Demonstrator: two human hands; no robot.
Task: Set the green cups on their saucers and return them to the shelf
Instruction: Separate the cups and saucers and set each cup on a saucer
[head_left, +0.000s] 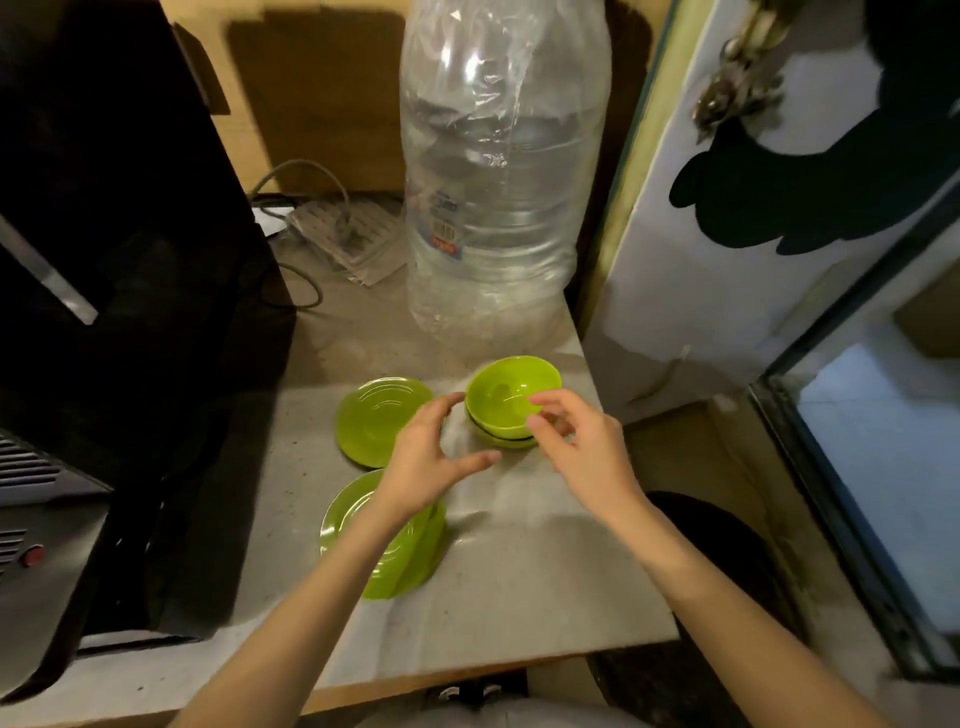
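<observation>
On the counter (519, 571) stand two green saucers (382, 415) (395, 561), two stacked green cups (511, 397), one big clear water bottle (498, 182), and two hands (431, 457) (582, 447) reach in.

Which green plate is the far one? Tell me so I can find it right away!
Find the big clear water bottle standing at the back of the grey counter. Just in front of it, to the left, lies the far saucer, beside the stacked green cups. Unlike the near saucer, no arm crosses it.
</observation>
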